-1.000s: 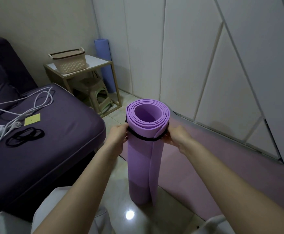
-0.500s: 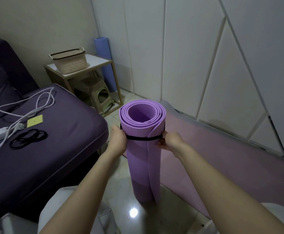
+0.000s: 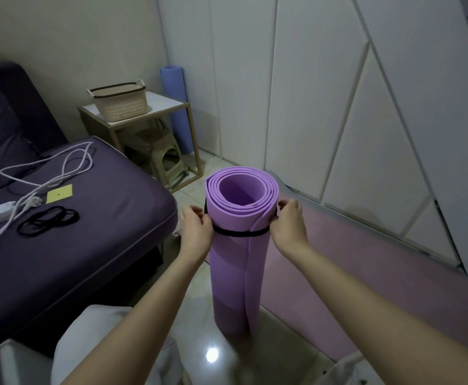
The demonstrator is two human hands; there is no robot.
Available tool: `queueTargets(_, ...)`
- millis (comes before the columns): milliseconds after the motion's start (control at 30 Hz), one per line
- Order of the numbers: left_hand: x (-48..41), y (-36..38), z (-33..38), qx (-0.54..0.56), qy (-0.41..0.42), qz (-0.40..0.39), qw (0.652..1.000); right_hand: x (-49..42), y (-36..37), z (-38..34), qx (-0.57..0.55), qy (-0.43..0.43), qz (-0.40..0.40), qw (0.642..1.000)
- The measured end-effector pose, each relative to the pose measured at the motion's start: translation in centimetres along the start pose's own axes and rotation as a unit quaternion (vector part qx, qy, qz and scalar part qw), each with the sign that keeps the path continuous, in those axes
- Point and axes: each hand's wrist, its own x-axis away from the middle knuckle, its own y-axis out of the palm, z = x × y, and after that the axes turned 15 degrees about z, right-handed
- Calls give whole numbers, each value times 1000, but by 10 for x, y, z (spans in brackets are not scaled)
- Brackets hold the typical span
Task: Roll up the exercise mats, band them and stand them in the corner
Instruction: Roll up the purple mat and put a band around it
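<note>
Home living room — sofa (image 3: 68,232), wardrobe doors (image 3: 324,93).

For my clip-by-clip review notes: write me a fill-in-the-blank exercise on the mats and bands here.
1. The left hand and the right hand both pinch the ____ band around the purple mat.
2. The spare bands lie on the ____.
3. The rolled mat in the corner is ____.
4. The unrolled mat on the floor is ____.
Missing words: black, sofa, blue, pink.

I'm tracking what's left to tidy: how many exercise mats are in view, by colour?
Purple mat, rolled, upright, black band round it: 1
Blue mat, rolled, standing in the corner: 1
Pink mat, flat on the floor: 1
Total: 3
</note>
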Motion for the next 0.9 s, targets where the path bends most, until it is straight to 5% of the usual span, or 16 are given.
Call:
queueTargets(133, 2, -10, 23, 68, 63, 23, 995, 3, -15, -3, -55, -58, -6, 997)
queueTargets(500, -2, 8, 24, 145, -213, 16, 966, -8, -41, -5, -26, -37, -123, 991)
queueTargets(667, 1, 6, 23, 131, -230, -26, 964, -29, -40, -11, -27, -24, -144, 989)
queueTargets(800, -4, 6, 19, 148, -245, 13, 958, -38, -34, -11, -76, -12, -159, 984)
queueTargets(900, -7, 2, 19, 151, -249, 8, 957, -33, -28, -6, -180, 68, -161, 968)
